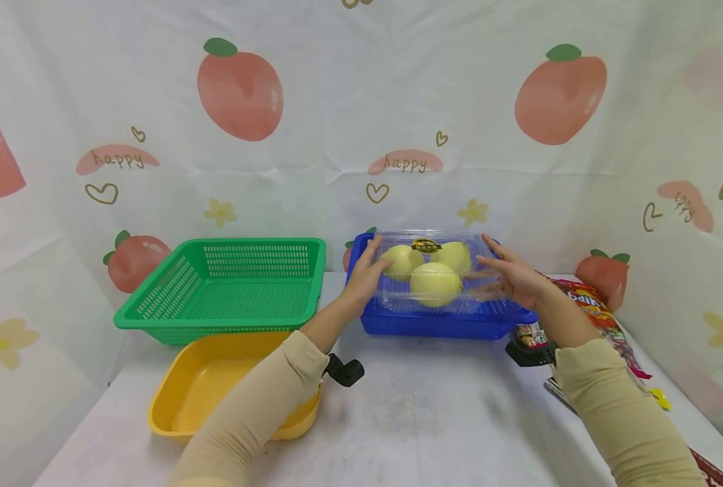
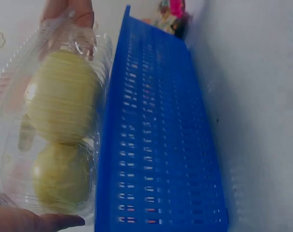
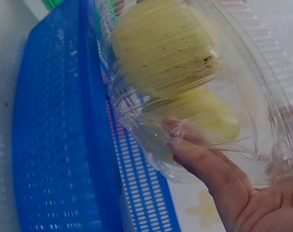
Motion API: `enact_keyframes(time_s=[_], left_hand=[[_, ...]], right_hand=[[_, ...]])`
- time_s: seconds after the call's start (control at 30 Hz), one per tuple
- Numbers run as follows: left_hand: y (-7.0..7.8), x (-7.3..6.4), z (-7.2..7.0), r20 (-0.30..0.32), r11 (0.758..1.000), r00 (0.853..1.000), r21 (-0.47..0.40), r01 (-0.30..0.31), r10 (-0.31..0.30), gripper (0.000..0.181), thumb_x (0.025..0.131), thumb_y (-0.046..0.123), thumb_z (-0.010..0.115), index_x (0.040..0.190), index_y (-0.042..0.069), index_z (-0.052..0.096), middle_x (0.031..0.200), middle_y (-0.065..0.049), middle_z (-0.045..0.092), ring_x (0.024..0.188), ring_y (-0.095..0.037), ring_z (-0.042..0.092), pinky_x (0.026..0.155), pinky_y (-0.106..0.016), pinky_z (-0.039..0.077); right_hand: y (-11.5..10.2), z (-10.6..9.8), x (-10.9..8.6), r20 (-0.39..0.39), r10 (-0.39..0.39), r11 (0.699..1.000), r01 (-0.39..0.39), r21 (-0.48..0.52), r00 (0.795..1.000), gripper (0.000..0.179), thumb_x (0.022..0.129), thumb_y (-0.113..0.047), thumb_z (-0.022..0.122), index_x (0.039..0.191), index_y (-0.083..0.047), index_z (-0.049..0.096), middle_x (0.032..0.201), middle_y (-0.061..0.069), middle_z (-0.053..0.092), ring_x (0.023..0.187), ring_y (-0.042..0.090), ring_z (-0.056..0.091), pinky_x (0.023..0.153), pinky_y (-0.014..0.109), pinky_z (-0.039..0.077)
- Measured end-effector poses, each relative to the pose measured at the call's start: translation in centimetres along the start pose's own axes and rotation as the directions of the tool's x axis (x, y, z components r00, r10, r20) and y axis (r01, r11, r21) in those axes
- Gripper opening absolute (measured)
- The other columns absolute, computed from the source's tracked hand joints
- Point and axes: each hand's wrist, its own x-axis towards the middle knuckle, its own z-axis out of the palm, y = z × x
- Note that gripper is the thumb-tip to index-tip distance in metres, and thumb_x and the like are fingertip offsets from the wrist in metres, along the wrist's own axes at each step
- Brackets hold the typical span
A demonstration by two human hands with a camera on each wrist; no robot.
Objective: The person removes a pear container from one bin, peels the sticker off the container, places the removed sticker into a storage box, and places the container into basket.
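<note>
A clear plastic clamshell box (image 1: pixel 391 297) with a dark label on its lid holds three pale yellow pears (image 1: pixel 435 284). It is over the blue basket (image 1: pixel 440 327), overlapping its rim in the head view. My left hand (image 1: pixel 364 277) grips the box's left end, its thumb along the near side. At the right end my right hand (image 1: pixel 516 277) holds the box, fingers spread. The right wrist view shows that hand's fingers (image 3: pixel 204 164) against the box's corner, beside a speckled pear (image 3: pixel 160 48). In the left wrist view the box (image 2: pixel 11 164) stands just beyond the basket's wall (image 2: pixel 156 135).
Left of the blue basket is a green basket (image 1: pixel 245 297), with a yellow basin (image 1: pixel 181 385) in front of it, partly behind my left sleeve. Red snack packets (image 1: pixel 586 297) lie on the right side of the white table (image 1: pixel 410 406), beyond my right forearm. A patterned cloth hangs behind.
</note>
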Motion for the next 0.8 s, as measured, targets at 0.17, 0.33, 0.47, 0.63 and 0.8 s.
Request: enact_keyframes(time_s=[0.17,0.33,0.47,0.63,0.8], left_hand=[[0.4,-0.9,-0.3,-0.011,1.0,1.0,-0.015,-0.027,0.026,0.059,0.093,0.017,0.045,0.148,0.021,0.024,0.159,0.001,0.0,0.146,-0.022,0.002,0.115,-0.053,0.016],[0.7,-2.0,-0.5,-0.01,1.0,1.0,-0.002,-0.016,0.016,0.057,0.093,0.016,0.046,0.146,0.021,0.028,0.159,0.001,0.0,0.146,-0.02,0.0,0.117,-0.049,0.012],[0.9,-2.8,-0.6,-0.012,1.0,1.0,-0.004,-0.018,0.018,0.056,0.092,0.015,0.046,0.146,0.021,0.029,0.159,0.001,-0.001,0.146,-0.021,-0.001,0.117,-0.052,0.009],[1.2,-4.0,-0.6,-0.004,1.0,1.0,-0.012,-0.029,0.029,0.057,0.091,0.013,0.045,0.145,0.02,0.029,0.159,-0.001,-0.003,0.146,-0.023,-0.003,0.116,-0.053,0.007],[1.5,-5.2,-0.8,-0.001,1.0,1.0,-0.015,-0.014,0.014,0.056,0.092,0.013,0.044,0.145,0.022,0.029,0.158,0.0,-0.006,0.146,-0.022,-0.004,0.117,-0.053,0.007]], right_hand=[[-0.3,0.7,-0.6,-0.005,-0.009,1.0,0.009,-0.003,1.0,0.071,0.1,-0.031,0.038,0.147,-0.031,-0.014,0.152,0.03,0.004,0.088,0.012,0.069,0.082,0.032,0.056],[-0.3,1.4,-1.3,-0.011,-0.007,1.0,0.007,-0.007,1.0,0.071,0.099,-0.033,0.039,0.147,-0.033,-0.013,0.149,0.034,0.011,0.091,0.014,0.069,0.085,0.034,0.055],[-0.3,2.0,-1.9,-0.025,-0.004,1.0,0.004,-0.002,1.0,0.071,0.099,-0.034,0.04,0.148,-0.033,-0.011,0.147,0.035,0.015,0.093,0.016,0.069,0.086,0.036,0.055],[-0.1,2.7,-2.5,-0.059,0.015,1.0,-0.017,-0.018,0.998,0.07,0.098,-0.038,0.041,0.148,-0.035,-0.008,0.144,0.033,0.027,0.094,0.02,0.069,0.087,0.036,0.054],[0.1,3.3,-3.1,-0.058,0.019,0.999,-0.02,-0.027,0.998,0.07,0.098,-0.039,0.041,0.148,-0.036,-0.009,0.143,0.035,0.028,0.095,0.024,0.069,0.086,0.039,0.054]])
